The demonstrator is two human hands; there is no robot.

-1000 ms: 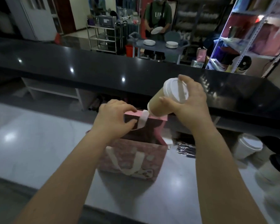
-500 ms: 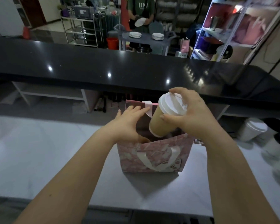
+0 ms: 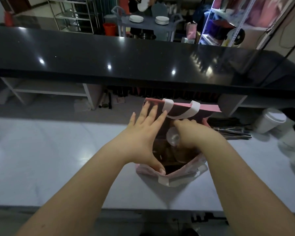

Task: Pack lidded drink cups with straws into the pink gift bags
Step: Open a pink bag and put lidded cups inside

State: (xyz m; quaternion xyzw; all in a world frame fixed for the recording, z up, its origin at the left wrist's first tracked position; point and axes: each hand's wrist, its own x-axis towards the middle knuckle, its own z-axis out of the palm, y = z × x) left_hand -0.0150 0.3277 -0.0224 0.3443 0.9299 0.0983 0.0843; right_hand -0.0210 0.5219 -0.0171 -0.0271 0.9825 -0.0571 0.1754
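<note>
my left hand [image 3: 143, 133] is flat and spread: fingers pressed on the far wall of the pink gift bag [image 3: 208, 107], thumb on its near rim. my right hand [image 3: 191, 135] is down inside the bag, curled round the lidded cup [image 3: 173, 137]. its blurred lid is just left of my palm. spare white cup [image 3: 269, 120] well right of that hand.

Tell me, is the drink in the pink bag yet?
Almost. The pink bag stands open, the left hand spreading it. The right hand holds the lidded cup inside it, not let go. Left: straws and more cups wait on the counter.
</note>
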